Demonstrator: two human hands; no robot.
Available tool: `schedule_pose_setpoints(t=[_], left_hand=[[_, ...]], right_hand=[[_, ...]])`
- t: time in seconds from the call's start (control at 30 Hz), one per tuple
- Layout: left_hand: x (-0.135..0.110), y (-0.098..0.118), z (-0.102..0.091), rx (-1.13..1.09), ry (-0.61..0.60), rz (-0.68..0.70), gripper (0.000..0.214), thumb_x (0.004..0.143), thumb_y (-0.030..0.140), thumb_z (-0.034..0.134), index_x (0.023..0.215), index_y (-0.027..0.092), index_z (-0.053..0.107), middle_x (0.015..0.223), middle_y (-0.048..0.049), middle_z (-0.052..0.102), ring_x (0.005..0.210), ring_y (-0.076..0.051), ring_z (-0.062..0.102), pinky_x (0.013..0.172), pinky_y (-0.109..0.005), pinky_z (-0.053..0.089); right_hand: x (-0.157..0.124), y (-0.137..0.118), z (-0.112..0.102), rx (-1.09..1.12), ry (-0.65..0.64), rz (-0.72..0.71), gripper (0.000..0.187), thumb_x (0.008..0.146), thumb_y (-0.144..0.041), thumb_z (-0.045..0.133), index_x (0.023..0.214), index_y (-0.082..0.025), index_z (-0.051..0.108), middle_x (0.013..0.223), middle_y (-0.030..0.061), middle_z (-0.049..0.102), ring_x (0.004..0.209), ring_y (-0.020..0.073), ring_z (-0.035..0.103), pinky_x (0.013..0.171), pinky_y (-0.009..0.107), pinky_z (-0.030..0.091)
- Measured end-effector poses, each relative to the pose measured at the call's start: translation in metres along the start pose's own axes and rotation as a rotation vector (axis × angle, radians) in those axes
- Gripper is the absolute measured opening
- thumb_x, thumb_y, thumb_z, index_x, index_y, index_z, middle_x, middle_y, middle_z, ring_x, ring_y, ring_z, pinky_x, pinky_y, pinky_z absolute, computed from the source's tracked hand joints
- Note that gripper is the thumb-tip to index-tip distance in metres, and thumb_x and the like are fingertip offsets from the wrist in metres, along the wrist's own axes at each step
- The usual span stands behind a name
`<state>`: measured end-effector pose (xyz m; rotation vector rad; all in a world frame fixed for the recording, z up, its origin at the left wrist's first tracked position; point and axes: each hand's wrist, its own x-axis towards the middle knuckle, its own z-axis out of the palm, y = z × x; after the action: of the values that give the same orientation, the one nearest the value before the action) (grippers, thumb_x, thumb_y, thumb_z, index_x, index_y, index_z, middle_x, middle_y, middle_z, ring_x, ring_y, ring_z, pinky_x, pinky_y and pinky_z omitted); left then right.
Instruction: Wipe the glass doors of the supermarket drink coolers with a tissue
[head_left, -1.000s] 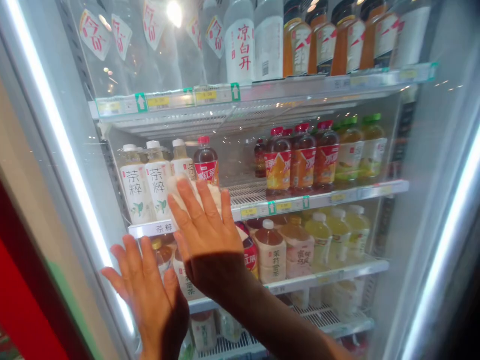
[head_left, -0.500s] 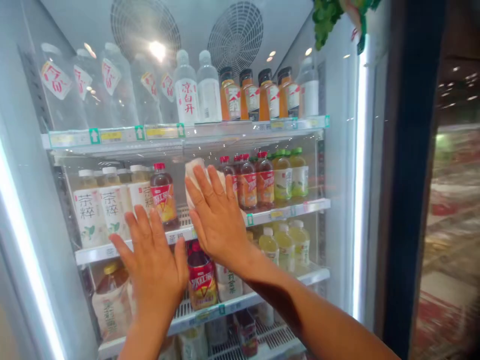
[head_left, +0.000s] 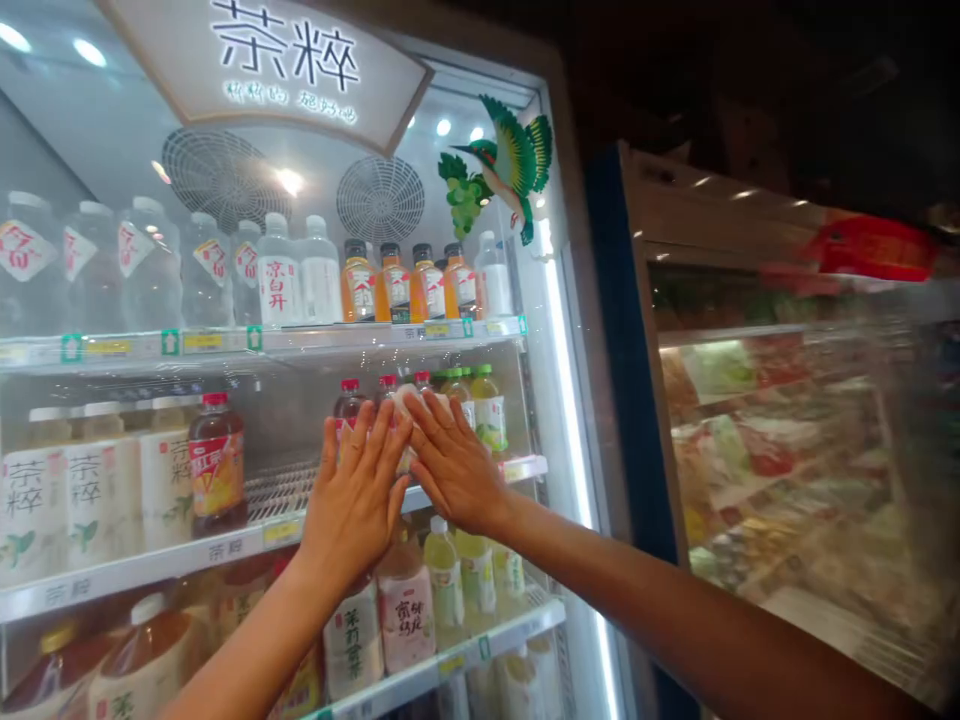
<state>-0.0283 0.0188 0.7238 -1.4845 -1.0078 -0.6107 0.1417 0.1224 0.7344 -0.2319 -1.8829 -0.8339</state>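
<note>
My right hand point(head_left: 459, 468) lies flat over a folded white cloth point(head_left: 406, 394), pressing it to the glass door point(head_left: 289, 415) of a drinks fridge. Only the cloth's edges show past the fingers. My left hand point(head_left: 354, 505) rests against the same glass, just left of the cloth, its fingers stretched out and holding nothing. The two hands nearly touch at the fingertips. Behind the glass stand red-capped tea bottles point(head_left: 349, 398) and green-capped bottles point(head_left: 491, 418), partly hidden by my hands.
A lit sign point(head_left: 285, 60) and a bird decal point(head_left: 517, 160) sit on the upper door. A bright light strip point(head_left: 574, 420) runs down the right side. Water bottles point(head_left: 150, 265) line the top shelf inside. Blurred shelves of packaged goods point(head_left: 750, 440) stand to the right.
My view has swung right and up. Against the bottles, both hands have moved right across the glass, the right one with the cloth; my left hand has come closer to my right.
</note>
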Motion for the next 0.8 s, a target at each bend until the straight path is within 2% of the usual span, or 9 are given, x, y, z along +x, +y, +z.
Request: schedule_pose_setpoints(t=[0.1,0.2,0.27,0.33,0.47,0.63,0.73,0.8], left_hand=[[0.021,0.012,0.011,0.027,-0.028,0.036,0.071,0.102,0.041,0.044,0.163,0.016,0.018,0.170,-0.0106,0.021,0.160,-0.028,0.006,0.131,-0.055,-0.002],[0.051,0.017,0.017,0.059,-0.044,0.040,0.068,0.102,0.041,0.043,0.162,0.016,0.023,0.171,-0.0107,0.017,0.160,-0.028,0.004,0.131,-0.057,-0.002],[0.066,0.022,0.022,0.070,-0.049,0.066,0.068,0.101,0.040,0.045,0.162,0.016,0.025,0.171,-0.0108,0.016,0.160,-0.028,0.003,0.131,-0.057,-0.003],[0.073,0.028,0.027,0.069,-0.048,0.121,0.068,0.101,0.040,0.046,0.161,0.017,0.026,0.170,-0.0097,0.018,0.160,-0.027,0.005,0.131,-0.055,-0.003],[0.072,0.037,0.034,0.059,-0.049,0.201,0.065,0.101,0.042,0.046,0.161,0.022,0.028,0.170,-0.0072,0.022,0.160,-0.026,0.010,0.132,-0.053,0.001],[0.063,0.037,0.034,0.075,-0.065,0.234,0.066,0.100,0.046,0.047,0.160,0.020,0.031,0.170,-0.0099,0.023,0.160,-0.027,0.012,0.132,-0.055,0.003],[0.048,0.033,0.028,0.107,-0.064,0.248,0.070,0.100,0.048,0.048,0.160,0.018,0.029,0.170,-0.0097,0.026,0.160,-0.028,0.015,0.132,-0.054,0.004],[0.038,0.024,0.020,0.123,-0.068,0.262,0.071,0.100,0.050,0.047,0.161,0.018,0.027,0.169,-0.0084,0.027,0.160,-0.027,0.015,0.132,-0.052,0.004]], right_hand=[[-0.006,0.036,-0.011,-0.016,-0.020,-0.046,0.072,0.107,-0.028,0.034,0.164,-0.023,-0.010,0.173,0.0060,0.012,0.161,0.0230,-0.001,0.131,0.057,0.017],[0.003,0.078,-0.022,-0.036,0.037,0.063,0.070,0.108,-0.029,0.031,0.164,-0.028,-0.012,0.173,0.0047,0.009,0.161,0.0226,-0.001,0.130,0.059,0.015],[0.000,0.091,-0.027,-0.034,0.074,0.131,0.070,0.108,-0.029,0.030,0.164,-0.029,-0.013,0.173,0.0042,0.006,0.161,0.0230,-0.002,0.130,0.060,0.014],[-0.015,0.093,-0.028,-0.023,0.061,0.120,0.071,0.108,-0.029,0.031,0.164,-0.026,-0.013,0.173,0.0052,0.005,0.161,0.0238,-0.002,0.130,0.060,0.015],[-0.039,0.102,-0.033,-0.017,-0.046,-0.014,0.072,0.107,-0.029,0.032,0.164,-0.024,-0.012,0.173,0.0063,0.008,0.161,0.0239,0.000,0.130,0.058,0.017],[-0.023,0.130,-0.041,-0.049,0.018,-0.020,0.073,0.107,-0.028,0.032,0.163,-0.027,-0.015,0.173,0.0031,0.000,0.160,0.0240,-0.002,0.130,0.059,0.014],[-0.034,0.120,-0.039,-0.029,-0.014,-0.073,0.073,0.107,-0.030,0.033,0.164,-0.023,-0.012,0.173,0.0053,0.000,0.161,0.0255,-0.003,0.130,0.059,0.015],[-0.042,0.109,-0.037,-0.013,-0.092,-0.198,0.072,0.107,-0.034,0.034,0.165,-0.019,-0.006,0.173,0.0073,0.003,0.161,0.0256,0.000,0.131,0.056,0.015]])
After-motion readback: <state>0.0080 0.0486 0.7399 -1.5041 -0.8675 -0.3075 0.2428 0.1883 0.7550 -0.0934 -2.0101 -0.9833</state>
